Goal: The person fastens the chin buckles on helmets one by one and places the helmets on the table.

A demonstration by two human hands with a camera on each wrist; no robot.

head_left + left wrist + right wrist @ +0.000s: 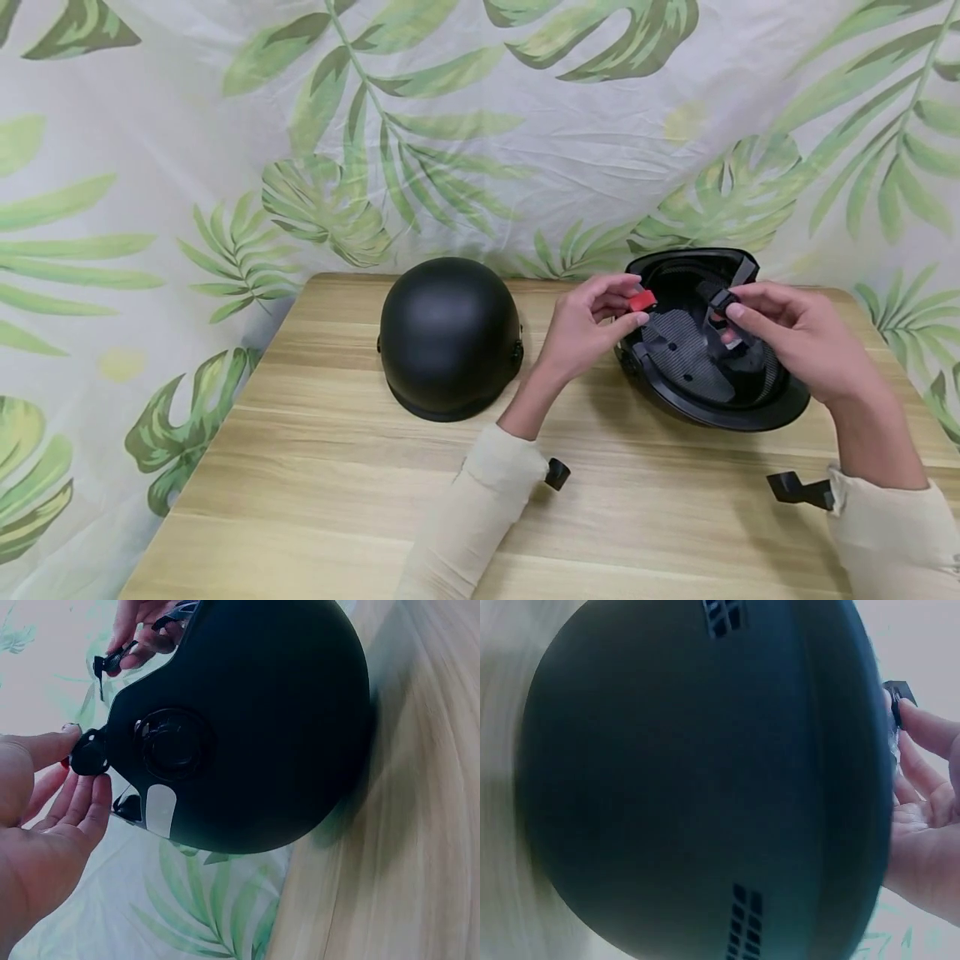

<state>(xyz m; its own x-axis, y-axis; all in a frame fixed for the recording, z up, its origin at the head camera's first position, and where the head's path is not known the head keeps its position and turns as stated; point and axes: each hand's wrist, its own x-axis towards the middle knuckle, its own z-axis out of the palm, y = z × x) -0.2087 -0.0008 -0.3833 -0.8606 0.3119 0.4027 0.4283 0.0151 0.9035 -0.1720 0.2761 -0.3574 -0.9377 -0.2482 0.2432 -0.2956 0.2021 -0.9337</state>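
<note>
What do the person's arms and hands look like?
Left hand and right hand: no gloves. Left sleeve and right sleeve: loose, cream-coloured, ending short of the wrists. A black tab juts out beside the left one, a longer black piece beside the right.

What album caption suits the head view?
Left hand pinches a red clip, right hand a black buckle, at an upturned helmet.

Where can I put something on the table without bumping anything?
The table has bare room between its left edge and the left helmet, and in front of that helmet, up to the left sleeve. There's also a patch between that and the right sleeve. It's crowded at the upturned helmet, where the left hand and right hand work.
</note>
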